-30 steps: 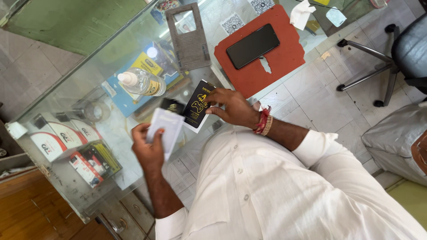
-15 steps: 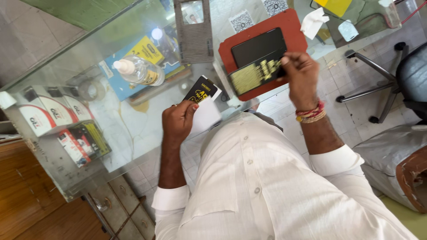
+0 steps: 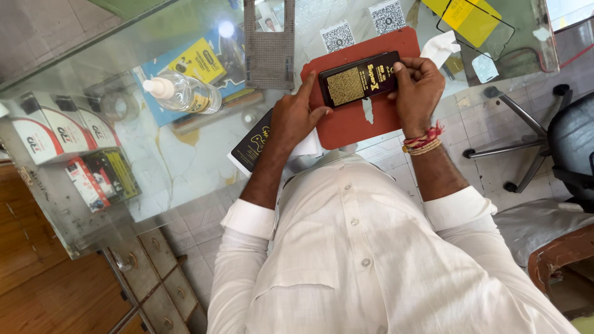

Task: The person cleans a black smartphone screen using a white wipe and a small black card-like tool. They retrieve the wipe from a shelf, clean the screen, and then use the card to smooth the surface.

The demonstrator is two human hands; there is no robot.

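Fingers of the right hand curl over the far end of a black phone-shaped slab with a gold panel, pinching its edge so it stays put on the red mat. Opposite, the left hand lies mostly open, forefinger stretched to the slab's near corner, steadying it; whether that fingertip actually presses it is hard to tell. Under the left palm sits a black printed packet with a white sheet, kept close at the mat's edge. Farther out on the glass counter stand a clear pump bottle and a grey mesh panel, set apart from the work.
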